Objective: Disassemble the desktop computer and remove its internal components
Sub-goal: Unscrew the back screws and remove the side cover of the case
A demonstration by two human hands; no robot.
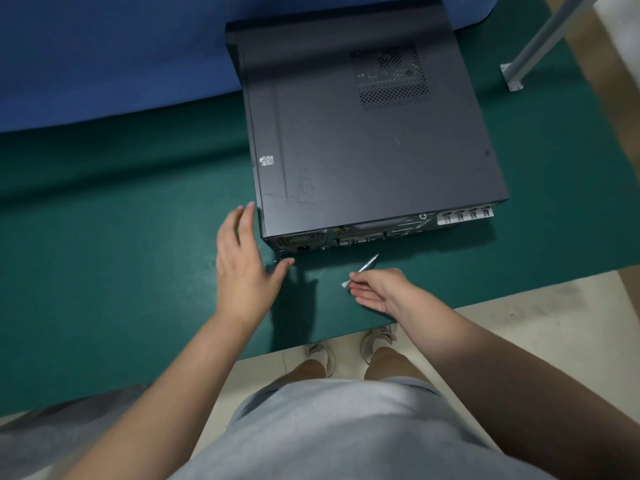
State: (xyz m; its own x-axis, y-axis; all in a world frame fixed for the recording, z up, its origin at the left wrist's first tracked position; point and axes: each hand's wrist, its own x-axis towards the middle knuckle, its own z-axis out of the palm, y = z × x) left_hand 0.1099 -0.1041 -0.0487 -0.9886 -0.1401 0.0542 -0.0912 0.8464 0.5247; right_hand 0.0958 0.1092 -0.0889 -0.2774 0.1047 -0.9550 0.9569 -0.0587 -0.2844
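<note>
A black desktop computer case [363, 133] lies flat on the green table mat [121, 237], its side panel closed and its rear ports facing me. My left hand [246, 265] is spread with straight fingers at the case's near left corner, fingertips by the side edge and thumb near the bottom corner. My right hand [377, 289] is in front of the rear panel, palm turned up, and pinches a thin silver screwdriver bit [360, 270] whose tip points toward the case.
A blue surface [104, 57] runs behind the mat at the far left. A white metal frame leg [540, 39] stands at the upper right. The table's front edge is close to my body; my feet show on the pale floor [519, 341] below.
</note>
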